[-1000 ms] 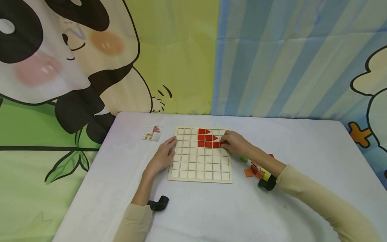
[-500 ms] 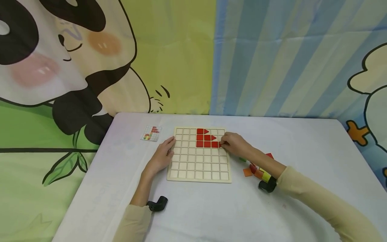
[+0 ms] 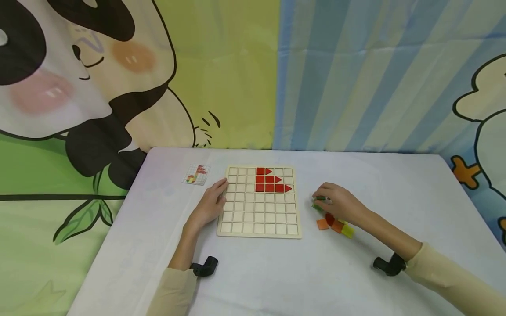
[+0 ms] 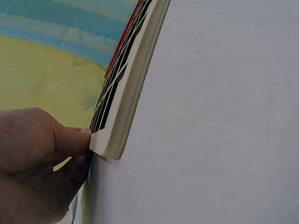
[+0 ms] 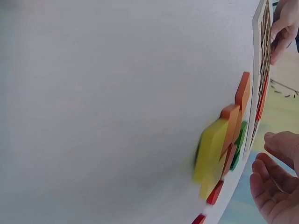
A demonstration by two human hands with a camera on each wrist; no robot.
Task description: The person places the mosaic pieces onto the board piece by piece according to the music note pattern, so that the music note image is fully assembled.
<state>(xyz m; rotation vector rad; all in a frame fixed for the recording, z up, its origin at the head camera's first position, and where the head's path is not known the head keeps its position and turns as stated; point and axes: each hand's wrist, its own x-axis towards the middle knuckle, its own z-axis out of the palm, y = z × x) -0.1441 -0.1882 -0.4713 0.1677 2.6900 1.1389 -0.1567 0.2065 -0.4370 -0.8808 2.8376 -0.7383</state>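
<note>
Along the left edge of a wooden grid board (image 3: 262, 217) rests my left hand (image 3: 208, 204). In the left wrist view its thumb (image 4: 74, 140) touches the edge close to the board's corner. Red squares with triangle ends (image 3: 270, 188) fill parts of three upper rows. To the right of the board, my right hand (image 3: 337, 202) hovers over a small pile of coloured pieces, its fingertips around a green piece (image 3: 321, 198) in the head view. The right wrist view shows a gap between thumb and fingers (image 5: 266, 182), with nothing gripped there.
Loose in the pile lie an orange square (image 3: 322, 224), a yellow piece (image 3: 348, 231) and a dark red piece (image 3: 330, 219). A printed pattern card (image 3: 196, 174) lies left of the board. Behind the white table (image 3: 253, 276) hangs a cartoon curtain (image 3: 221, 74).
My right hand has let go of a red triangle at the end of the third row and moved right to the pile. My left hand stays at the board's edge.
</note>
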